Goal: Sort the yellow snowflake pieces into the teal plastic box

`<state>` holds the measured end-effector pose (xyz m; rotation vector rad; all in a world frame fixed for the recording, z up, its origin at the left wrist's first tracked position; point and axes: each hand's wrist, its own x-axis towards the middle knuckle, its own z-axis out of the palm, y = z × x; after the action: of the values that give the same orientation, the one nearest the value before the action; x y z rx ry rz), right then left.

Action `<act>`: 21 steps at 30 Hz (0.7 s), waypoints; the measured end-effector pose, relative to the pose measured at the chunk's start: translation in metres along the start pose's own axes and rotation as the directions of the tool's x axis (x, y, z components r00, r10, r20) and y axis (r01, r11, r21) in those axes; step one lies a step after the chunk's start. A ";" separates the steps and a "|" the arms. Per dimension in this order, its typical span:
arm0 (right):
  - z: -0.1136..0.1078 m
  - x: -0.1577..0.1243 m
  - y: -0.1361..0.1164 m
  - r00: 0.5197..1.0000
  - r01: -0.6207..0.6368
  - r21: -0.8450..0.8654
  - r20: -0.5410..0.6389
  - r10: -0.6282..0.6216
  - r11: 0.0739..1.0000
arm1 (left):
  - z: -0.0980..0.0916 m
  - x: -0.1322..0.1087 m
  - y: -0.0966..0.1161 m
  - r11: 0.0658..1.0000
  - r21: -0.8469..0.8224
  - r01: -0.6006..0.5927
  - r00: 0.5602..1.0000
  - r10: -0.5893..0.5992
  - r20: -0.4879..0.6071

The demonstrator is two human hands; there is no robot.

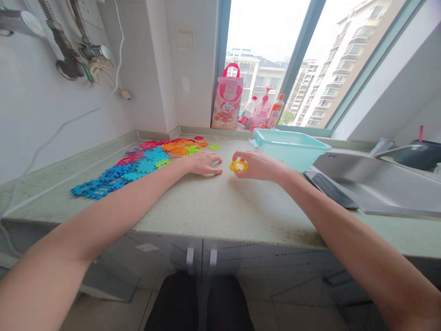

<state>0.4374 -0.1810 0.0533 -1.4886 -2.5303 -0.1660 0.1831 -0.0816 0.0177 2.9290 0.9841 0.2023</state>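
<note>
My right hand (259, 165) grips a small yellow plastic interlocking piece (238, 166) just above the countertop (220, 207). My left hand (203, 163) rests flat on the counter a short way left of the yellow piece, fingers spread, holding nothing. Left of that hand lies a row of several coloured interlocking pieces (138, 165), running from blue at the near left through red to orange and green at the far end. A light teal plastic tub (289, 146) stands just behind and right of my right hand.
A steel sink (375, 181) with a tap sits at the right. On the window sill stand a pink bag (227, 97) and three bottles (262, 112). Hoses, fittings and a white cable hang on the left wall. Cabinet doors lie below the counter edge.
</note>
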 end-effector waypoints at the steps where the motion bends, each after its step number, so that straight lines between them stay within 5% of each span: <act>1: -0.001 0.000 0.001 1.000 0.002 0.004 -0.031 -0.002 1.000 | 0.000 0.000 0.000 1.000 -0.002 0.001 1.000 -0.001 0.001; 7: -0.018 0.001 0.020 0.963 -0.061 -0.006 -0.262 0.057 0.998 | 0.001 0.000 -0.001 1.000 -0.009 0.011 1.000 -0.011 0.004; 12: -0.040 -0.005 0.067 0.823 -0.288 0.010 -0.509 0.253 0.957 | 0.001 0.001 -0.002 1.000 -0.006 0.009 1.000 -0.009 0.005; 17: -0.042 -0.011 0.125 0.686 -0.473 0.059 -0.602 0.409 0.879 | 0.002 0.001 -0.003 1.000 -0.003 0.005 1.000 -0.005 0.002; 19: -0.037 -0.012 0.139 0.685 -0.497 0.072 -0.579 0.442 0.865 | 0.002 0.001 -0.004 1.000 -0.005 0.007 1.000 -0.007 0.008; 21: -0.032 -0.010 0.145 0.740 -0.465 0.069 -0.517 0.430 0.883 | 0.002 0.001 -0.003 1.000 -0.006 0.007 1.000 -0.007 0.015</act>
<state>0.5726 -0.1258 0.0814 -1.7423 -1.7033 -0.5033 0.1818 -0.0787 0.0159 2.9165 0.9904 0.1828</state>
